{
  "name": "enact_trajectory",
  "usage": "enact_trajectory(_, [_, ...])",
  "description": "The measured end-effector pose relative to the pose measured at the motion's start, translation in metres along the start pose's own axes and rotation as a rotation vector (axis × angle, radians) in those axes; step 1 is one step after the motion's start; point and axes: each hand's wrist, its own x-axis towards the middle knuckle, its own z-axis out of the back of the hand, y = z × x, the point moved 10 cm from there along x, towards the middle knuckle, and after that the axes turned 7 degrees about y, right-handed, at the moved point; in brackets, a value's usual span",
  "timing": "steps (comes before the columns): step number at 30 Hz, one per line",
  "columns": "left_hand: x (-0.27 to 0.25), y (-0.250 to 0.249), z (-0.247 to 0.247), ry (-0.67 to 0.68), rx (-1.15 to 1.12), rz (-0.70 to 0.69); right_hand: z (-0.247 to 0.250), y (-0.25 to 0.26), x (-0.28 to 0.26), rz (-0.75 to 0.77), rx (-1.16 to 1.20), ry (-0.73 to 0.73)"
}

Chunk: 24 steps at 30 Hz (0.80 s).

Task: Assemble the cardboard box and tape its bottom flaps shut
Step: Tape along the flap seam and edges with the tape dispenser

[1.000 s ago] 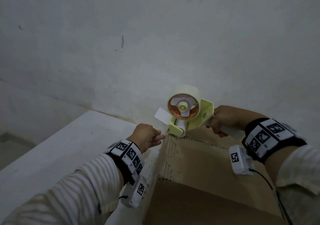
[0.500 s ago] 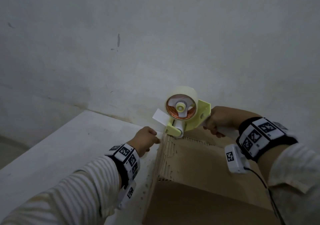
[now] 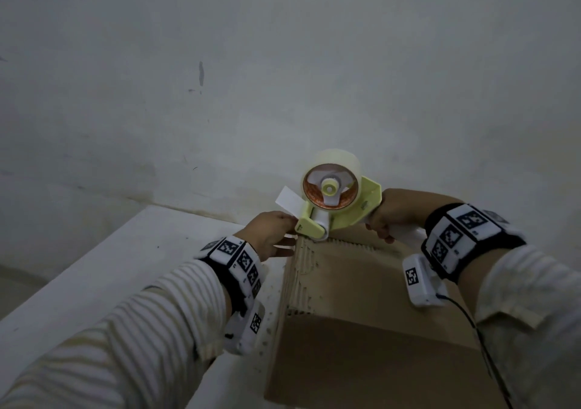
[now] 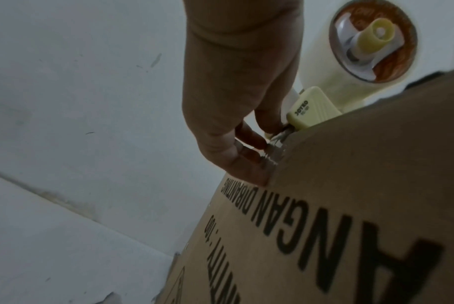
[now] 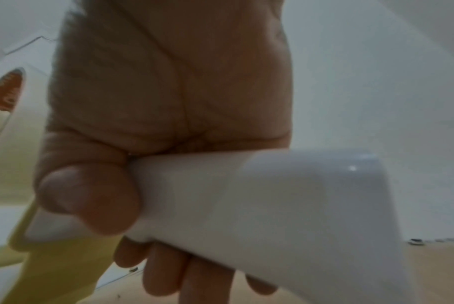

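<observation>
A brown cardboard box (image 3: pixel 361 283) stands on the white table, its printed side (image 4: pixel 376 185) facing left. A yellow tape dispenser (image 3: pixel 314 226) with a clear tape roll (image 3: pixel 330 185) sits on the box's far left corner. My right hand (image 3: pixel 393 210) grips its white handle (image 5: pixel 272 195), fingers wrapped under it. My left hand (image 3: pixel 270 232) is at the dispenser's mouth, and its fingertips (image 4: pixel 246 174) pinch the crinkled tape end (image 4: pixel 272 153) against the box's upper edge. A white tab (image 3: pixel 289 202) sticks out from the dispenser's front.
The white table (image 3: pixel 110 267) runs out to the left of the box, with small specks near the box's base. A plain grey-white wall (image 3: pixel 283 63) rises right behind the box and the dispenser.
My left hand dipped a little, then rose back to the dispenser's mouth and the box edge. The dispenser and my right hand have stayed on the far left corner.
</observation>
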Motion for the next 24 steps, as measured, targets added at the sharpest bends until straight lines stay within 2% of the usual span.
enact_trajectory(4, [-0.002,-0.004,-0.004,-0.014,0.07,0.008,-0.003,-0.006,-0.001,0.021,-0.051,0.024])
enact_trajectory(11, [-0.012,-0.01,-0.019,0.049,0.245,0.018,0.014,0.01,-0.008,0.138,-0.106,0.026])
enact_trajectory(14, [-0.019,-0.013,-0.019,-0.034,0.365,0.052,0.011,0.012,-0.007,0.169,-0.16,0.078])
enact_trajectory(18, [-0.027,-0.01,-0.017,-0.107,0.411,0.137,0.003,0.011,-0.008,0.228,-0.167,0.136])
enact_trajectory(24, [-0.034,-0.019,-0.017,-0.269,0.593,0.162,0.007,-0.007,-0.007,0.26,-0.249,0.138])
